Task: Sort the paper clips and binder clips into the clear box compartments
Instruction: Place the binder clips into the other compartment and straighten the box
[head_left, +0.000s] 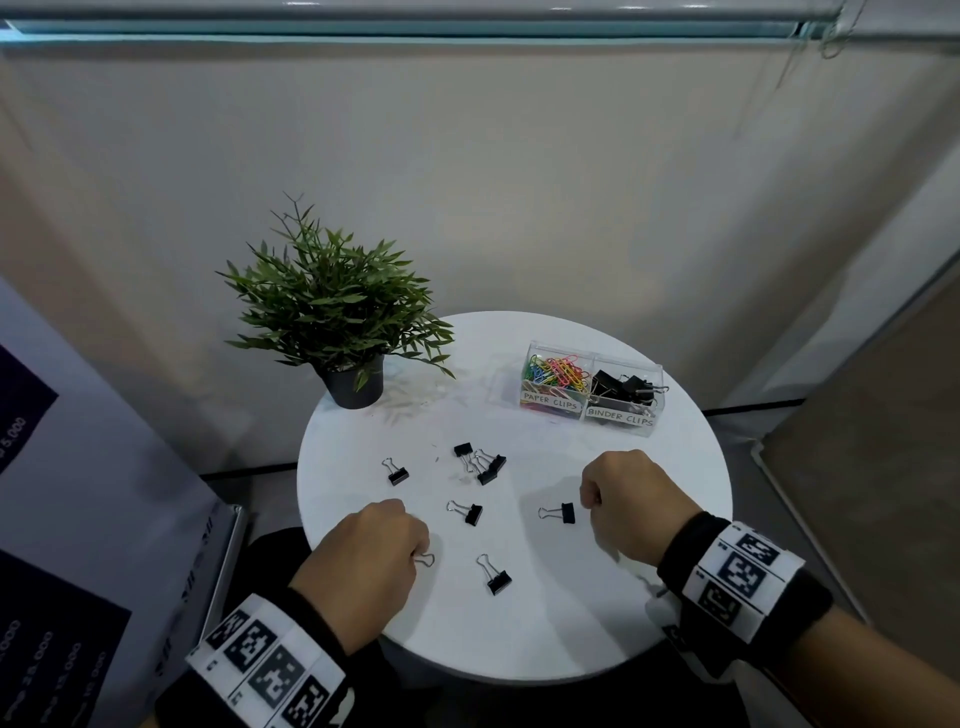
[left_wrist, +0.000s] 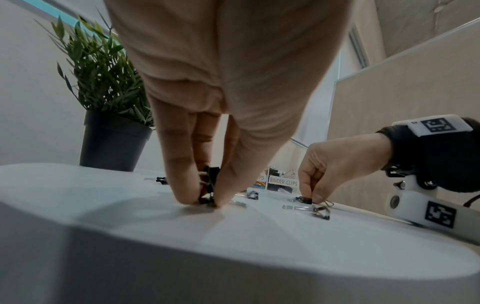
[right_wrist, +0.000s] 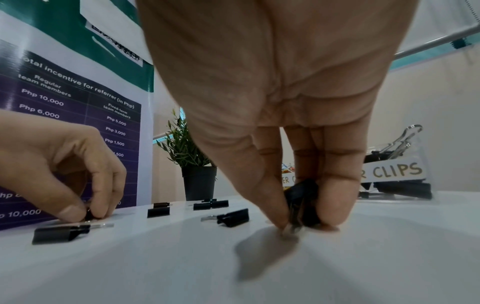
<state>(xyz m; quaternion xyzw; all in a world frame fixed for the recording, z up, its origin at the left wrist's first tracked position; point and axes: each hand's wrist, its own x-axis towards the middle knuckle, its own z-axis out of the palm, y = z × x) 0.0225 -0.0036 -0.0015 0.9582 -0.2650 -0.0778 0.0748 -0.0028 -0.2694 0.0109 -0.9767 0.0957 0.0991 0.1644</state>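
Several black binder clips lie loose on the round white table (head_left: 540, 629). My left hand (head_left: 418, 553) (left_wrist: 207, 202) pinches one binder clip (left_wrist: 210, 174) between thumb and fingers at the front left; its wire handle (head_left: 425, 559) pokes out. My right hand (head_left: 587, 506) (right_wrist: 302, 224) pinches another binder clip (head_left: 567, 513) (right_wrist: 302, 197) against the tabletop at the right. The clear box (head_left: 655, 375) stands at the back right. Coloured paper clips (head_left: 553, 370) fill its left compartment and black binder clips (head_left: 623, 387) its right one.
Loose clips lie between my hands (head_left: 471, 513), near the front (head_left: 498, 578), further left (head_left: 399, 474) and in a small cluster (head_left: 483, 463). A potted plant (head_left: 337, 312) stands at the table's back left. A printed banner (head_left: 52, 519) stands at the left.
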